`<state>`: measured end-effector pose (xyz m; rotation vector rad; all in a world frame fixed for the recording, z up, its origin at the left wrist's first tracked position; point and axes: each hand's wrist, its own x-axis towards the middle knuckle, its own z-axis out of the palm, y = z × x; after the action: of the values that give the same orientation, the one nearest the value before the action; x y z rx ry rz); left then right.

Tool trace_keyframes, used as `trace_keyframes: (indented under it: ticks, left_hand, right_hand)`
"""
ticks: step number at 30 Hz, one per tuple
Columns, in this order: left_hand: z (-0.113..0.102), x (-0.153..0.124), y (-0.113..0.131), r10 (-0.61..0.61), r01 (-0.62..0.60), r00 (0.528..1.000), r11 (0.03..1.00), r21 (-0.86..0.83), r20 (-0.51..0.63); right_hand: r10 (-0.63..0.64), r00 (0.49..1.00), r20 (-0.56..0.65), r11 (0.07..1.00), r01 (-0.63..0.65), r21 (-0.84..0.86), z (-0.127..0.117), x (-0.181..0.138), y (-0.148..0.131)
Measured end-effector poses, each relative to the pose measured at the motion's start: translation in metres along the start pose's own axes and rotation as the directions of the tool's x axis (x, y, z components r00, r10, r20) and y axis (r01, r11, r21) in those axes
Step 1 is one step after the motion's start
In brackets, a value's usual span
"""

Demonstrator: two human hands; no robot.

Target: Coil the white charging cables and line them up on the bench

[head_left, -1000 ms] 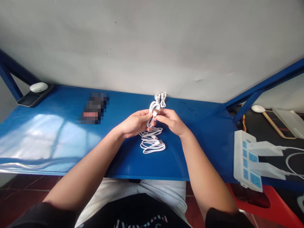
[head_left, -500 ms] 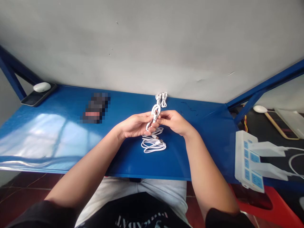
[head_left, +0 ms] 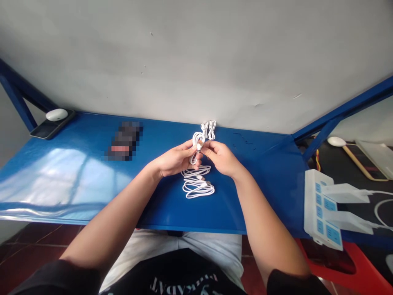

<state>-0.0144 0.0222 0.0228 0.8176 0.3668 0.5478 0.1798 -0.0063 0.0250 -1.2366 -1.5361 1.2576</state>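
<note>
A white USB cable, looped into a coil, is held above the blue table. My left hand pinches the coil's left side between thumb and fingers. My right hand is closed at the coil's right side, its thumb and fingertips by the cable's plug; exactly what they grip is partly hidden. Just below my hands lie loosely coiled white cables, their USB plugs showing. Behind my hands, against the wall, two bundled white cables lie side by side.
A blurred dark and red object lies left of my hands. At the far left a white mouse rests on a dark flat device. To the right stands a white power strip with chargers plugged in, above a red stool. A grey wall closes the back.
The held coil has turned and shifted slightly left, with its loops fanned more toward the camera. My right hand has moved a little left and down. The cables on the table stay put.
</note>
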Motion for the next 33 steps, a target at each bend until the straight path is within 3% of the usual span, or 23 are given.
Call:
trace_keyframes:
  ticks: [4,7,10,15,20,23,25,28,30,33]
  left_hand:
    - [0.001,0.008,-0.011,0.200,-0.163,0.967,0.962,0.221,-0.160]
    - [0.001,0.013,-0.017,0.322,-0.246,0.925,0.912,0.327,-0.201]
    - [-0.002,0.014,-0.016,0.375,-0.255,0.905,0.858,0.446,-0.203]
    - [-0.007,0.012,-0.012,0.378,-0.218,0.902,0.816,0.535,-0.209]
    - [-0.005,0.010,-0.011,0.333,-0.200,0.912,0.870,0.451,-0.239]
    - [-0.005,0.008,-0.006,0.224,-0.141,0.937,0.945,0.295,-0.268]
    - [-0.007,0.007,-0.003,0.121,-0.078,0.952,0.984,0.160,-0.281]
    - [-0.009,0.007,-0.001,0.022,-0.029,0.956,0.999,-0.020,-0.294]
    - [-0.009,0.008,-0.003,-0.002,-0.026,0.952,0.996,-0.087,-0.306]
    - [-0.008,0.011,-0.005,0.024,-0.069,0.946,0.989,-0.128,-0.323]
  right_hand:
    - [-0.092,0.976,-0.196,0.965,0.038,-0.260,0.004,0.002,0.003]
    - [-0.155,0.951,-0.267,0.939,0.058,-0.339,0.007,0.003,0.003]
    - [-0.156,0.955,-0.252,0.937,0.063,-0.343,0.006,0.003,0.003]
    - [-0.043,0.985,-0.166,0.981,0.010,-0.193,0.000,0.004,0.002]
    - [0.115,0.991,-0.069,0.989,-0.108,0.097,-0.004,0.004,0.004]
    - [0.165,0.986,-0.008,0.965,-0.159,0.207,-0.005,0.004,0.004]
    - [0.106,0.991,-0.085,0.988,-0.095,0.123,-0.005,0.004,0.003]
    - [-0.123,0.959,-0.255,0.988,0.095,-0.120,-0.003,0.003,0.000]
    - [-0.264,0.925,-0.271,0.948,0.197,-0.251,-0.001,0.002,-0.002]
    - [-0.362,0.905,-0.225,0.892,0.265,-0.367,0.003,-0.001,-0.004]
